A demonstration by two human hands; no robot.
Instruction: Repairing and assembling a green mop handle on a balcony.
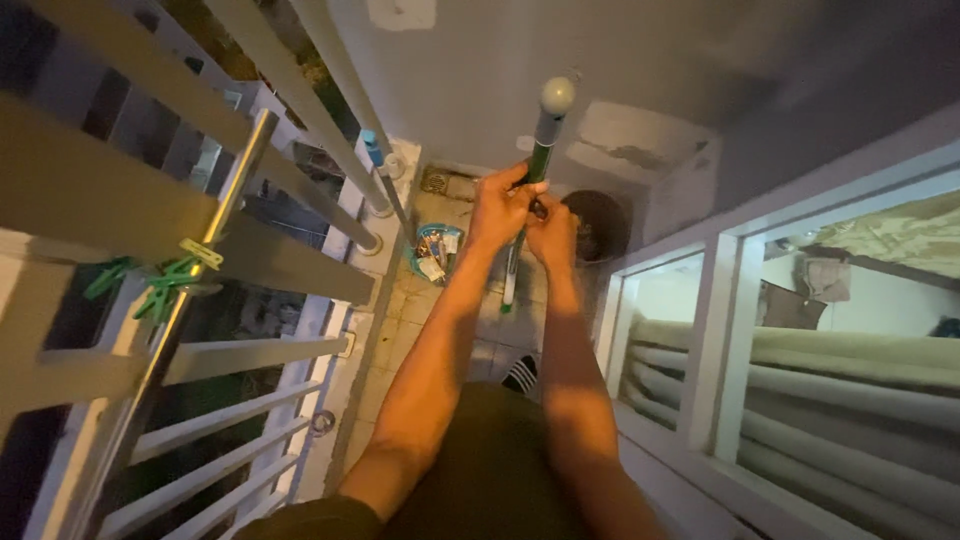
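Looking down a narrow balcony: white railing runs well left of my hands, window frame off to their right, tiled floor far below them. A metal rod slants along the railing with green pegs clipped on, well left of my left hand. I've got a green-and-white pole upright, grey cap above both hands. Left hand is wrapped tight round the pole; right hand sits just beside it, touching, fingers curled on the same pole. Small packets lie on the floor just left of the left hand.
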